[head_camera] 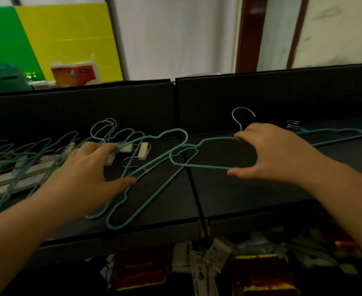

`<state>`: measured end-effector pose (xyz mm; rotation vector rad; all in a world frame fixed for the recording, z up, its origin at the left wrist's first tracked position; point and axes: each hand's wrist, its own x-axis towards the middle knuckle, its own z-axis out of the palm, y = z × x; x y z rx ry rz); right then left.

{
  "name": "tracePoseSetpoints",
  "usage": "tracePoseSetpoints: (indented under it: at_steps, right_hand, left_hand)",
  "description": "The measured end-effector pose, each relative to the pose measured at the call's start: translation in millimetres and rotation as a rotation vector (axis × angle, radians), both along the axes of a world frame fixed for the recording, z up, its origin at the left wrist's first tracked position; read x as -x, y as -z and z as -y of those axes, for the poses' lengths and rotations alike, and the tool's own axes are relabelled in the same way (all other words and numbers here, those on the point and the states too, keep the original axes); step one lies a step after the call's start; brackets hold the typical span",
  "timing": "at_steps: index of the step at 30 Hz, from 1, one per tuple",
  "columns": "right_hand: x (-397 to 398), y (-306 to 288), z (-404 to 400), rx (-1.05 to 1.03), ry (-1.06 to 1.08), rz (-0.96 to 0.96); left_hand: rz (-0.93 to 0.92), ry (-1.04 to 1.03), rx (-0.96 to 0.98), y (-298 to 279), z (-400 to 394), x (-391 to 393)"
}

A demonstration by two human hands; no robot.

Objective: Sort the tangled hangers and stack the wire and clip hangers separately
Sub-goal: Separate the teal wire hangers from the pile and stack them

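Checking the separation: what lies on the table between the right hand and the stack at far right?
Bare black table in the head view; right hand and teal stack stay apart.

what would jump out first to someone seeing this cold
Two bare hands over a black table: the right hand pinches a teal wire hanger at centre, the left hand presses on the tangled pile of teal hangers and pale clip hangers at left. A small teal stack lies far right.

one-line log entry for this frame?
phase: untangling | right hand: grips teal hanger | left hand: on tangled pile | sorted stack: far right
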<state>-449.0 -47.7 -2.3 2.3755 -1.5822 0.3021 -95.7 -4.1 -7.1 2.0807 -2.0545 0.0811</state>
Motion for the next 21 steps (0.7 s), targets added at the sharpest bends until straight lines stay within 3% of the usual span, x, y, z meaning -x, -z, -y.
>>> tracePoseSetpoints:
  at_steps: [5, 12, 21]
  right_hand:
    - [42, -4, -28, -0.042, 0.094, -0.030]
    - [123, 1, -49, 0.027, 0.165, 0.135]
    - [246, 2, -10, 0.056, 0.063, 0.290]
  left_hand:
    - [0.041, 0.079, 0.050, 3, 5, 24]
    - [0.019, 0.107, 0.078, 2, 21, 95]
    - [0.032, 0.048, 0.086, -2, 38, 232]
